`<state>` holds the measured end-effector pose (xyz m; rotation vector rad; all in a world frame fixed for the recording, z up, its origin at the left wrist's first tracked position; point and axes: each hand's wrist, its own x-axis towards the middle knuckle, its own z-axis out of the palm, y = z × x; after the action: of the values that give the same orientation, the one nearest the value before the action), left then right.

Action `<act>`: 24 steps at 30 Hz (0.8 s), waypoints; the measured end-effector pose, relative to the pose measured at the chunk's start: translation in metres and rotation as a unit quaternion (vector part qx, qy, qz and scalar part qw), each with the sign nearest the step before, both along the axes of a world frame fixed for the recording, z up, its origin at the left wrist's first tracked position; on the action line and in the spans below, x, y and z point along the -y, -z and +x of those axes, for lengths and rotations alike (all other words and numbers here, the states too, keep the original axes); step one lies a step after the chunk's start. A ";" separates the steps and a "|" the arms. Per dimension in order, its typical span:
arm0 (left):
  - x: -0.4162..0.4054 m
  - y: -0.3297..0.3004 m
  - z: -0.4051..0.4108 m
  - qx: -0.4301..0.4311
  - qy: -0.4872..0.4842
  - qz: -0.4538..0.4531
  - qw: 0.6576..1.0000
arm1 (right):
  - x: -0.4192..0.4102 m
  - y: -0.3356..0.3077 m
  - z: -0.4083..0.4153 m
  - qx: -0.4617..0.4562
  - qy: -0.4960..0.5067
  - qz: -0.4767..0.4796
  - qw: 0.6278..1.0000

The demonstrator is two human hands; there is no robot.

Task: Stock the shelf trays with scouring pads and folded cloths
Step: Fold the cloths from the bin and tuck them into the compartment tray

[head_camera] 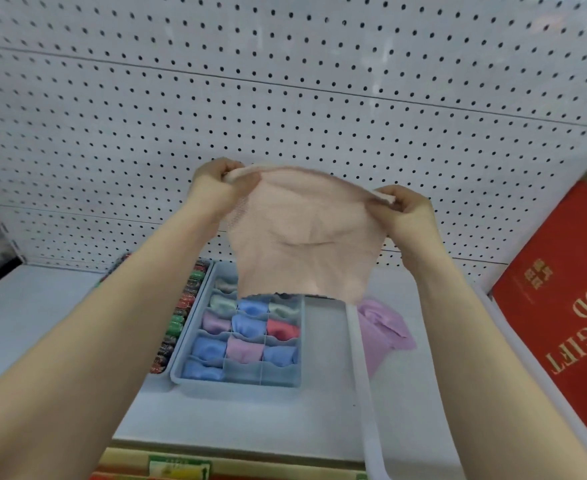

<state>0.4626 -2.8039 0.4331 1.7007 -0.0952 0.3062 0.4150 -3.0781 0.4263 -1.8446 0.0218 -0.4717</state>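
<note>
Head view: my left hand (215, 181) and right hand (408, 211) each pinch a top corner of the pink cloth (302, 237), held above the divided tray (240, 377); fold evenly, edges aligned, then tuck into a free cell.

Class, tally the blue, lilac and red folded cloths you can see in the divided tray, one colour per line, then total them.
Blue cloths: 5
Lilac cloths: 2
Red cloth: 1
Total: 8

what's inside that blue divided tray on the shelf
The blue tray holds folded cloths in blue, lilac, red and grey-green; two front compartments look empty. The peach cloth covers its back right corner.
</note>
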 end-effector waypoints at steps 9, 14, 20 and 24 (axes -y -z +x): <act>-0.023 0.022 -0.012 -0.044 0.003 -0.058 0.997 | -0.006 0.001 0.004 -0.063 -0.007 0.021 0.998; 0.012 0.009 -0.035 0.059 0.197 0.095 0.974 | -0.054 0.006 -0.002 -0.063 -0.205 -0.236 0.948; 0.016 0.035 -0.042 0.047 0.117 0.243 0.962 | -0.066 0.004 0.008 -0.018 -0.156 -0.066 0.985; -0.017 0.065 -0.039 -0.068 0.100 0.194 0.974 | -0.044 0.001 0.009 -0.024 -0.104 0.063 0.992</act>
<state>0.4237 -2.7870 0.3685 2.0747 -0.2345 0.0180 0.4239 -3.0338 0.4255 -1.7122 -0.1052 -0.2744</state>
